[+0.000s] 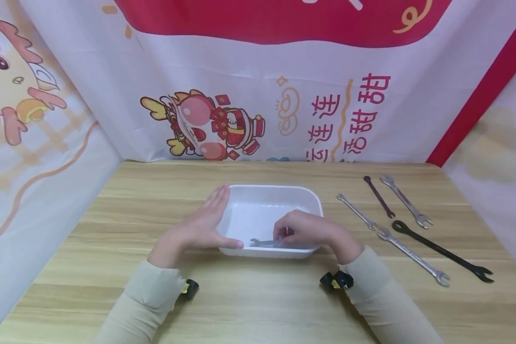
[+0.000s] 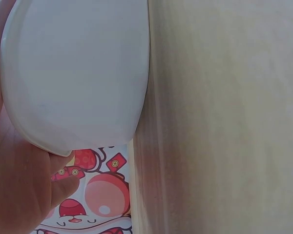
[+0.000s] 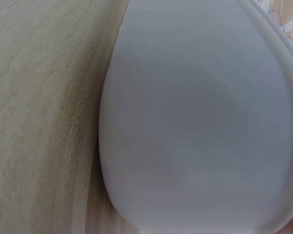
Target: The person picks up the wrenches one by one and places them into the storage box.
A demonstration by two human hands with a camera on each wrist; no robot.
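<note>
Our right hand point(image 1: 308, 230) reaches into the white tray point(image 1: 249, 215), and its bent fingers pinch the right part of a small silver wrench point(image 1: 263, 243). This wrench is inside the tray, close along the near wall; its long axis runs from left to right, almost parallel with the near rim. From our right fingers it extends leftward, and the forked end points to our left thumb; the other end we cannot see. Our left hand point(image 1: 201, 224), with fingers extended, holds nothing clenched and rests against the tray's left side, farther from the wrench than the right. More outward, beyond our right wrist, five other wrenches point(image 1: 413, 256) lie slantwise on the wooden table point(image 1: 249, 306).
</note>
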